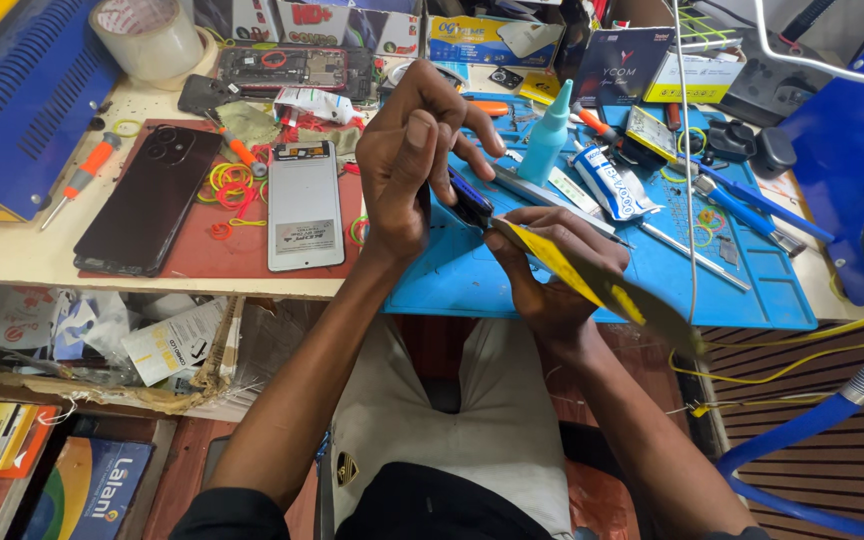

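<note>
Phone [469, 200], dark and on edge at frame centre over the blue mat [752, 290], sat clamped in our left hand [407, 160] while our right hand [552, 270] pinched a yellow card [592, 285], best slid shallow along the seam.

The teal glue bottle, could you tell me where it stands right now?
In the head view, the teal glue bottle stands upright on the blue mat, just right of the left hand.

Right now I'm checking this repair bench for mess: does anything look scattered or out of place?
Yes. Coloured rubber bands lie strewn over the red mat between the dark phone and the white-backed phone. Below the bench, a torn cardboard tray sags with loose papers.
</note>
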